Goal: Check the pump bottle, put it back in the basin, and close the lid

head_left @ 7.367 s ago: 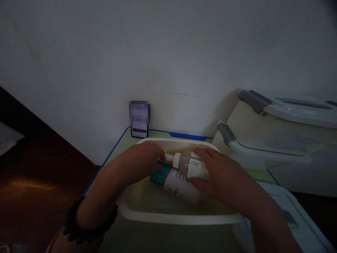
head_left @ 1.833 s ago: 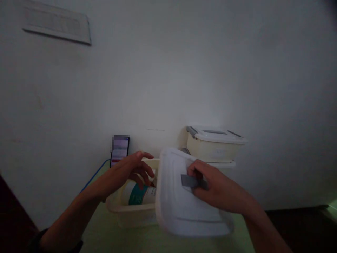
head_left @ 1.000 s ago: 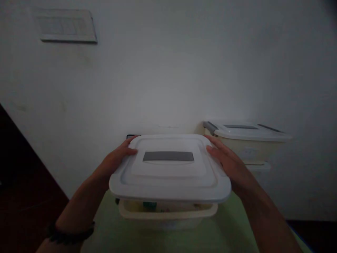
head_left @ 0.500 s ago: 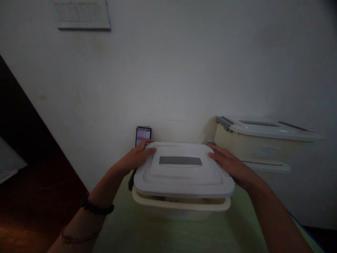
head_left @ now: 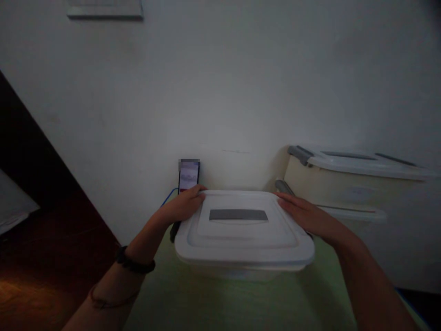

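A white plastic lid (head_left: 241, 236) with a grey handle strip (head_left: 238, 214) lies flat on top of a cream storage box, hiding what is inside. My left hand (head_left: 184, 205) grips the lid's far left corner, fingers curled over its edge. My right hand (head_left: 303, 215) lies along the lid's right edge with fingers stretched flat, pressing on it. A grey side latch (head_left: 174, 231) shows under my left wrist.
The box stands on a pale green table (head_left: 206, 303) against a white wall. A phone (head_left: 188, 176) leans on the wall behind the box. Two stacked cream boxes with white lids (head_left: 347, 177) stand to the right. Dark wooden floor (head_left: 51, 257) lies to the left.
The lid was carried over the open box with the bottles and lowered; it now sits down on the rim. Both hands stay at its sides.
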The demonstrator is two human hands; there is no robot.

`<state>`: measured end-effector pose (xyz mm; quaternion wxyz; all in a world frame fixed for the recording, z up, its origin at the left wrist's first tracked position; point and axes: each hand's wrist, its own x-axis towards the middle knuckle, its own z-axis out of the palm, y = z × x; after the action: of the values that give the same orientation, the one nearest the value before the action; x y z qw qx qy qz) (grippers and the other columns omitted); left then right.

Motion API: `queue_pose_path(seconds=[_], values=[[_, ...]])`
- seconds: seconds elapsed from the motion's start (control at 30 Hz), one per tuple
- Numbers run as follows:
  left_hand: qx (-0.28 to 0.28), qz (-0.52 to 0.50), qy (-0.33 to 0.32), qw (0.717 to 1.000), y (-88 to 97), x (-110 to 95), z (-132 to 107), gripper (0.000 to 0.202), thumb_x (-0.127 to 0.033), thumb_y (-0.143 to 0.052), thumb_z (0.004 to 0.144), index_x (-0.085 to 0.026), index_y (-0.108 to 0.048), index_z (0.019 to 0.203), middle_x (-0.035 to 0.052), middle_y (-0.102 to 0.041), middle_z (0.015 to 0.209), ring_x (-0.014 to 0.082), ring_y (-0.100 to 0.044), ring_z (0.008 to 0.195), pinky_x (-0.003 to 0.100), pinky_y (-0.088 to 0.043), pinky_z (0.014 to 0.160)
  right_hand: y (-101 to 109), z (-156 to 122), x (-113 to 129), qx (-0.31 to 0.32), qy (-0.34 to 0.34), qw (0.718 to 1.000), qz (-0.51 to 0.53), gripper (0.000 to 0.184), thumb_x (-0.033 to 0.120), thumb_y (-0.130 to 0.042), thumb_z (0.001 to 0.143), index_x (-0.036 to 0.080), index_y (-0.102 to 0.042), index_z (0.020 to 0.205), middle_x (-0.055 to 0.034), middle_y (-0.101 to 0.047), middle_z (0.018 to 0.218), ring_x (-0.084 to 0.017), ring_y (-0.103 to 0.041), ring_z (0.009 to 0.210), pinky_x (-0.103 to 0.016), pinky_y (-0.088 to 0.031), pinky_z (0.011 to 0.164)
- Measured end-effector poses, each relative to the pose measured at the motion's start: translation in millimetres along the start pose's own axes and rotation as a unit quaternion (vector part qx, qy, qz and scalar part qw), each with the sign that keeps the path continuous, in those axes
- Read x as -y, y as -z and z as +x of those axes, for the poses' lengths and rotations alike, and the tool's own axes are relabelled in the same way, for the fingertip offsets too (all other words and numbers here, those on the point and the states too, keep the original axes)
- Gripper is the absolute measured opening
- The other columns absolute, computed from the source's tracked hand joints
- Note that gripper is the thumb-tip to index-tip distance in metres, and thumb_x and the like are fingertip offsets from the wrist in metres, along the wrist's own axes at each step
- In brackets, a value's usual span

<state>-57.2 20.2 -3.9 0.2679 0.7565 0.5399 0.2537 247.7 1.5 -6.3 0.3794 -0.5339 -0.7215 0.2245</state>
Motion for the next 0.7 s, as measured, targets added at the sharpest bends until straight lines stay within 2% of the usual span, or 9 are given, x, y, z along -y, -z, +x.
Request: queue_pose_path(seconds=[0.13, 0.2, 0.23, 0.27, 0.33, 0.4, 0.47, 0.6, 0.7], values=[[0.001, 0.007, 0.006, 1.000, -0.5, 0, 2, 0.036, -0.037, -0.032, 0.083, -0.014, -0.052, 0.102, 0.0116, -0.059, 0.099, 0.0260, -0.055, 0.098, 0.036, -0.039, 0.088, 4, -7, 10, 0.039, -0.075, 0.996, -0.008, 0.039, 0.049, -0.051, 0.080, 0.027, -0.066, 0.108, -0.0020, -0.070, 0.070, -0.019, -0.064, 0.056, -0.033, -0.053, 0.053], [-0.004, 0.004, 0.012, 1.000, -1.1, 1, 3, 0.037, -0.038, -0.032, 0.083, -0.015, -0.052, 0.104, 0.0115, -0.059, 0.100, 0.0265, -0.055, 0.099, 0.036, -0.039, 0.089, 5, -6, 14, 0.082, -0.102, 0.991, -0.035, 0.043, 0.050, -0.044, 0.084, 0.026, -0.061, 0.116, -0.0020, -0.069, 0.069, -0.016, -0.059, 0.045, -0.030, -0.050, 0.044], [-0.006, 0.004, 0.016, 1.000, -1.4, 1, 3, 0.037, -0.039, -0.032, 0.083, -0.016, -0.052, 0.104, 0.0113, -0.059, 0.101, 0.0267, -0.055, 0.098, 0.036, -0.039, 0.089, 6, -5, 14, 0.101, -0.099, 0.988, -0.056, 0.044, 0.049, -0.041, 0.086, 0.026, -0.059, 0.119, -0.0027, -0.070, 0.072, -0.016, -0.060, 0.045, -0.029, -0.050, 0.044], [-0.009, 0.004, 0.019, 1.000, -1.7, 0, 3, 0.037, -0.040, -0.033, 0.083, -0.016, -0.052, 0.104, 0.0109, -0.060, 0.100, 0.0267, -0.056, 0.098, 0.036, -0.040, 0.088, 6, -4, 14, 0.117, -0.080, 0.987, -0.080, 0.045, 0.047, -0.038, 0.087, 0.025, -0.057, 0.121, -0.0041, -0.071, 0.078, -0.017, -0.063, 0.051, -0.031, -0.052, 0.050], [-0.012, 0.004, 0.023, 1.000, -2.1, -1, 3, 0.037, -0.040, -0.033, 0.082, -0.017, -0.053, 0.103, 0.0106, -0.061, 0.100, 0.0267, -0.057, 0.096, 0.036, -0.041, 0.087, 6, -1, 13, 0.133, -0.016, 0.983, -0.129, 0.045, 0.043, -0.035, 0.089, 0.021, -0.056, 0.122, -0.0075, -0.071, 0.097, -0.022, -0.067, 0.078, -0.036, -0.053, 0.073], [-0.017, 0.007, 0.021, 1.000, -2.3, -1, 3, 0.037, -0.040, -0.033, 0.082, -0.017, -0.053, 0.102, 0.0105, -0.061, 0.100, 0.0263, -0.057, 0.097, 0.035, -0.041, 0.087, 5, 2, 12, 0.145, 0.032, 0.975, -0.168, 0.045, 0.040, -0.033, 0.090, 0.019, -0.055, 0.123, -0.0089, -0.065, 0.115, -0.024, -0.061, 0.102, -0.039, -0.045, 0.091], [-0.025, 0.015, 0.015, 0.999, -2.4, 0, 4, 0.037, -0.041, -0.034, 0.081, -0.017, -0.054, 0.102, 0.0102, -0.062, 0.101, 0.0260, -0.057, 0.098, 0.034, -0.040, 0.089, 5, 3, 13, 0.159, 0.029, 0.966, -0.202, 0.046, 0.038, -0.029, 0.092, 0.018, -0.052, 0.126, -0.0093, -0.064, 0.116, -0.024, -0.060, 0.106, -0.039, -0.043, 0.093], [-0.041, 0.039, 0.024, 0.998, -2.9, 1, 7, 0.038, -0.043, -0.033, 0.082, -0.017, -0.056, 0.099, 0.0100, -0.063, 0.102, 0.0265, -0.058, 0.097, 0.035, -0.042, 0.087, 4, 0, 23, 0.167, -0.020, 0.941, -0.292, 0.047, 0.033, -0.024, 0.093, 0.017, -0.046, 0.132, -0.0111, -0.070, 0.104, -0.023, -0.065, 0.097, -0.035, -0.047, 0.087], [-0.053, 0.091, 0.023, 0.994, -3.2, -2, 8, 0.040, -0.043, -0.031, 0.083, -0.016, -0.057, 0.099, 0.0111, -0.064, 0.102, 0.0275, -0.059, 0.097, 0.036, -0.041, 0.087, -1, -5, 31, 0.141, -0.052, 0.926, -0.346, 0.047, 0.032, -0.025, 0.093, 0.015, -0.045, 0.133, -0.0177, -0.066, 0.111, -0.029, -0.063, 0.098, -0.045, -0.046, 0.085]])
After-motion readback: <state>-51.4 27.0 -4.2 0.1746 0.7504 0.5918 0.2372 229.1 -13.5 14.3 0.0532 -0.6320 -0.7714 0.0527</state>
